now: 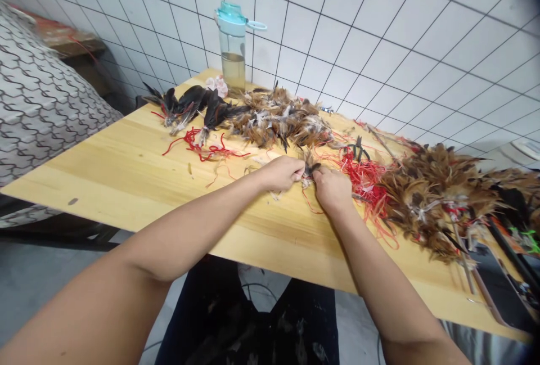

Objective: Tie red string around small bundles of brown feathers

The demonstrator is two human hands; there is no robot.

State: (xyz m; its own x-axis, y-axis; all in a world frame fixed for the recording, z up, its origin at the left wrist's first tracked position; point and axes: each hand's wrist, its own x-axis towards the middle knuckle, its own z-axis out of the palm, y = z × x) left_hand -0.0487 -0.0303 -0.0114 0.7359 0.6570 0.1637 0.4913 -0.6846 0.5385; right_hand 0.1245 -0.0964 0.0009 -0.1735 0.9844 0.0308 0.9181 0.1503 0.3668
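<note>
My left hand (282,174) and my right hand (332,189) meet over a pine table (126,174), their fingers pinching a small tuft of brown feathers (310,171) from both sides. Loose red thread (363,176) lies tangled just right of my right hand, and a pair of dark pliers (358,150) rests beyond it. A heap of brown speckled feathers (430,202) spreads across the right side. Another brown heap (274,117) and dark feather bunches (188,103) lie along the far side, with a red thread tangle (202,147) in front of them.
A plastic bottle (232,44) with a teal lid, holding some liquid, stands at the far edge against a white tiled wall (379,33). A grey patterned cushion (46,95) lies left of the table. A dark object (502,280) sits at the right corner.
</note>
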